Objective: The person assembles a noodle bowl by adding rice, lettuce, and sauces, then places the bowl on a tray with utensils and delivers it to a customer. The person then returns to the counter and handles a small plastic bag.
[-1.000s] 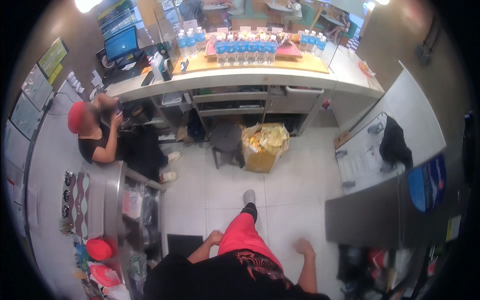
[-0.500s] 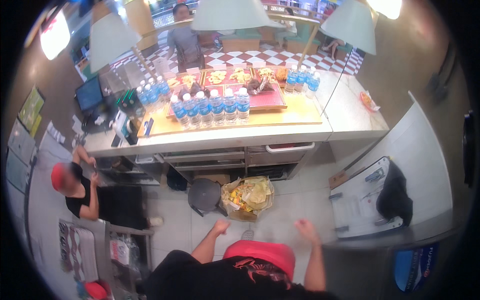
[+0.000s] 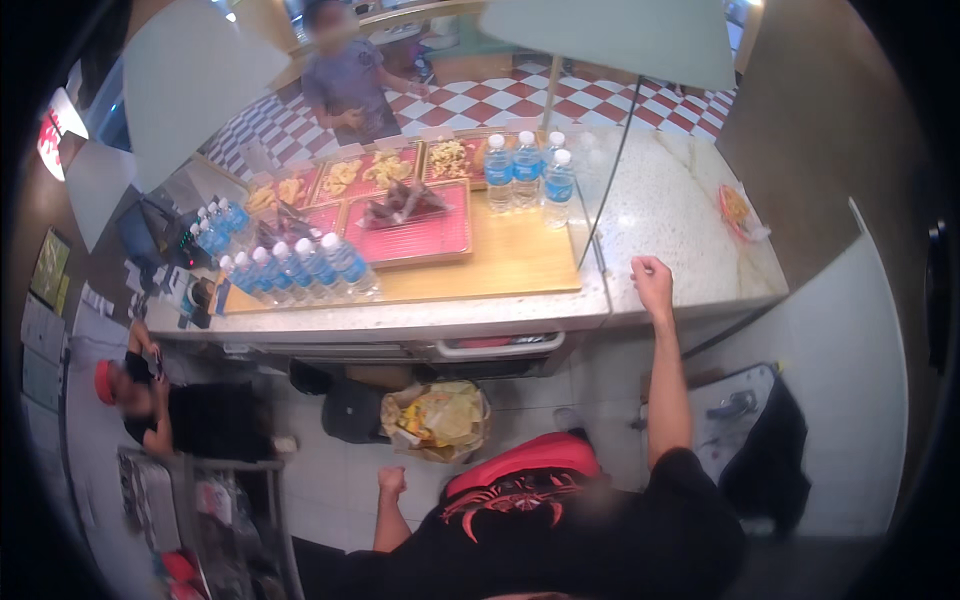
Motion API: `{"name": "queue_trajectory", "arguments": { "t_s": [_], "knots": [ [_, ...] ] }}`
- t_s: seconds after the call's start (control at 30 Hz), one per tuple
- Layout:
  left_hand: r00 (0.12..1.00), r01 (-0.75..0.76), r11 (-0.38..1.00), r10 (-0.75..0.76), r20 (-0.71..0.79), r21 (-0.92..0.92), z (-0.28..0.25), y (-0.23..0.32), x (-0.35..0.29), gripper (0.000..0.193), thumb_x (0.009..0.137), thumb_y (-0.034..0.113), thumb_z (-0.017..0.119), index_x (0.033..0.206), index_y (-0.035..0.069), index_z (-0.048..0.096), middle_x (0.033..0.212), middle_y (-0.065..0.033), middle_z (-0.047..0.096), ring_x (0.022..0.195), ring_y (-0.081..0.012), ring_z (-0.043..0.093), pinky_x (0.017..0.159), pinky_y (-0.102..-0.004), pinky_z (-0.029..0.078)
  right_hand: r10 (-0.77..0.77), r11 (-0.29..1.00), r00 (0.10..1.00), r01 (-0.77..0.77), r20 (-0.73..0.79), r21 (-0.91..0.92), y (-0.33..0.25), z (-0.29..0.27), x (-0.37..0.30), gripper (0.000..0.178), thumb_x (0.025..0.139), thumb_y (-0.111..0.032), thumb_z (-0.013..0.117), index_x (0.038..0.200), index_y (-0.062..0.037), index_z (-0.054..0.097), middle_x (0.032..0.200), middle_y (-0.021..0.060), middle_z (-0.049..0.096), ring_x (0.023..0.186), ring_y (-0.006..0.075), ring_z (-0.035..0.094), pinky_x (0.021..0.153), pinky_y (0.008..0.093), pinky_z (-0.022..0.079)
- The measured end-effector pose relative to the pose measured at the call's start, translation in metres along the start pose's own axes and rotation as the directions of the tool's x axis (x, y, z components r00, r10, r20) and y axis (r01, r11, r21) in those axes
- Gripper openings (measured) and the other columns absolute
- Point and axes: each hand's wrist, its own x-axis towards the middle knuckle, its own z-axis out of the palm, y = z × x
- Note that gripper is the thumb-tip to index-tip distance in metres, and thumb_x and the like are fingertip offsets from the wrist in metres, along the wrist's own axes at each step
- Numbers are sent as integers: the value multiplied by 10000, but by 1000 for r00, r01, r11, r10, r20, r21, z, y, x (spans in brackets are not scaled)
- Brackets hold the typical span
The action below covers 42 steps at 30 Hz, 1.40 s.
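My right hand (image 3: pixel 652 287) is stretched out over the right part of the speckled white counter (image 3: pixel 665 190), its fingers curled and nothing visible in them. To its upper right, a small red basket (image 3: pixel 738 212) holding fried food sits apart from it. Left of the hand stand several water bottles (image 3: pixel 526 170) with blue labels, beyond a clear upright pane edge. Low in front of me, my left hand (image 3: pixel 393 480) is closed in a loose fist with nothing showing in it. Nearest to that hand is a bin (image 3: pixel 470 420) lined with a yellowish bag and full of wrappers.
Red trays (image 3: pixel 430 238) of food and a bottle row (image 3: pixel 300 270) stand on a wooden board (image 3: pixel 500 262). A dark stool (image 3: pixel 352 408) is beside the bin. A co-worker in a red cap (image 3: pixel 150 400) is at left; another person (image 3: pixel 350 80) stands beyond the counter.
My body has come closer to the counter and turned right. My right hand has gone forward over the counter, while my left stays low. The person beyond the counter has an arm out.
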Motion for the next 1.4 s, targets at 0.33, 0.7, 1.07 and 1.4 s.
{"name": "queue_trajectory", "arguments": {
  "t_s": [0.33,0.7,1.07,1.4],
  "knots": [
    [952,-251,903,166,256,348,236,-31,-120,285,926,326,688,1058,100,801,906,-132,761,781,-282,725,780,-447,561,100,967,925,-177,366,181,3,10,192,336,1018,-290,694,1192,-2,698,1028,97,748,865,186,740,708,304,599],
    [975,214,917,-220,22,-336,254,-9,-207,260,956,68,617,1158,-91,660,839,-134,628,722,-287,689,602,-463,584,345,588,766,-627,542,512,59,58,285,944,955,-552,732,1529,98,358,1446,328,518,1283,406,606,1025,486,565],
    [987,-93,980,68,145,175,290,-29,-226,207,963,91,630,1098,-61,668,801,-129,657,708,-271,701,585,-443,580,351,778,874,-472,337,413,61,94,309,316,957,-223,762,1065,69,710,977,124,721,842,201,742,709,334,661],
    [978,9,1000,-7,209,-9,298,2,-211,163,975,114,643,1038,-34,661,770,-123,666,688,-262,706,562,-424,578,467,645,884,-343,3,683,131,-160,179,265,970,-168,701,1122,48,686,1066,123,697,865,192,710,712,347,650]
  ]
}}
